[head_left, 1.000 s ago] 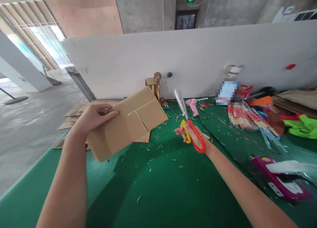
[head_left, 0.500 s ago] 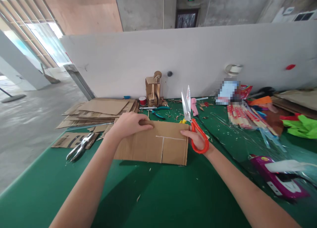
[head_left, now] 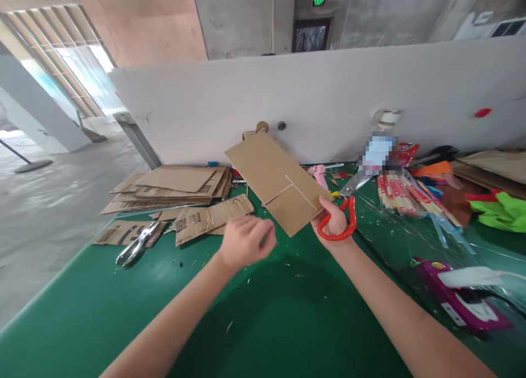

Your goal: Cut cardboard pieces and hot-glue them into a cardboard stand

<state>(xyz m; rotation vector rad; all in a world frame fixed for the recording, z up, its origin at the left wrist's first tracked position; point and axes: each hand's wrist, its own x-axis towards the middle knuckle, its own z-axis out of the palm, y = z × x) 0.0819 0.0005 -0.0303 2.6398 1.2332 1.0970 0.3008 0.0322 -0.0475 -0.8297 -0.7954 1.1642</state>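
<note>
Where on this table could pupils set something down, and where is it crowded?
Widest: the near table between left forearm and right forearm, bar some scraps. Another: left of the left forearm, nearer than the silver tool. Crowded: back left with stacked cardboard; right with sticks and power strip. The held card hides part of the back.

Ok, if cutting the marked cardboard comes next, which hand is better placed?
Probably the right hand: it holds the scissors and grips the cardboard near one corner. The left hand, seemingly empty and close by, could take over the cardboard.
</note>
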